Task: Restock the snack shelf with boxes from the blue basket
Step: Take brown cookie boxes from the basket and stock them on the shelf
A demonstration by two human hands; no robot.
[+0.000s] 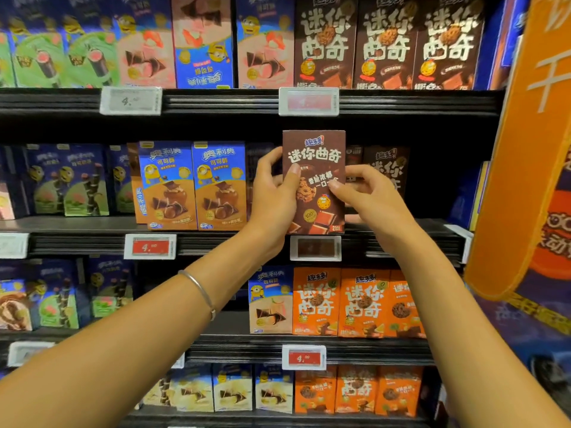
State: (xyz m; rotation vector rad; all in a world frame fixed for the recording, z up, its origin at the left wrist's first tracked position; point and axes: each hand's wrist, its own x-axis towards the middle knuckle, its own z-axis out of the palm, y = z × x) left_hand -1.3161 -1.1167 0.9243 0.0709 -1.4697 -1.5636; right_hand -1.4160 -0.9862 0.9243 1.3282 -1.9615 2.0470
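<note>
Both grips clasp 1 brown mini chocolate cookie box (313, 180). My left grip (272, 193) wraps its left edge with the thumb across the front, and my right grip (367, 196) pinches its right edge. I hold it upright with the printed face toward me, so it will stand like its neighbours.

Behind my right grip, set back on the middle shelf (401, 239), stand matching brown boxes (386, 171), so I judge this is the proper slot. Left of my left grip, 2 blue-and-orange cone snack boxes (191, 186) stand at the shelf front. The dark gap between those 2 groups lies straight behind the box I hold.

Its lower edge is level with the shelf lip, just above a dark price tag (315, 248). I cannot tell whether it rests there. The blue basket is out of view. The next move, I think, is sliding the box squarely back into the gap.
</note>
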